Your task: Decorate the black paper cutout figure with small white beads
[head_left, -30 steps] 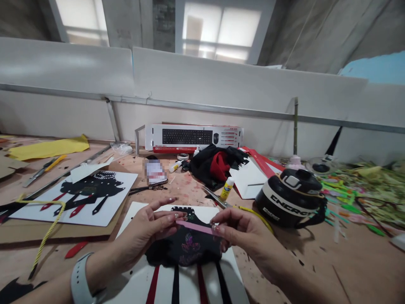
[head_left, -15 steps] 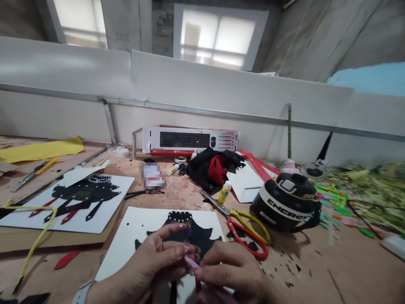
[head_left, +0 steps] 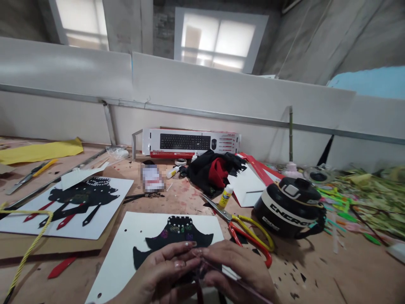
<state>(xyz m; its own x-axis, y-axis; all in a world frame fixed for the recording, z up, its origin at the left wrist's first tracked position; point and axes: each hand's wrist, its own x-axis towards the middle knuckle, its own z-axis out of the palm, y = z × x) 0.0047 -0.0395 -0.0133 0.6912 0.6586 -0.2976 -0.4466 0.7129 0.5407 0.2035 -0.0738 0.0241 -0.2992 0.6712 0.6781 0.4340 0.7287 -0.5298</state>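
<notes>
One strip (head_left: 221, 272) pinched between left hand (head_left: 164, 274) and right hand (head_left: 243, 268)

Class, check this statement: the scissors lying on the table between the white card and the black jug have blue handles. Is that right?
Not quite. The scissors do lie on the table between the white card and the black jug, but their handles are red and yellow, not blue. The head view shows this.

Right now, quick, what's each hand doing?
Left hand: closed, pinching the end of the thin strip.
Right hand: closed on the same thin strip.
</notes>
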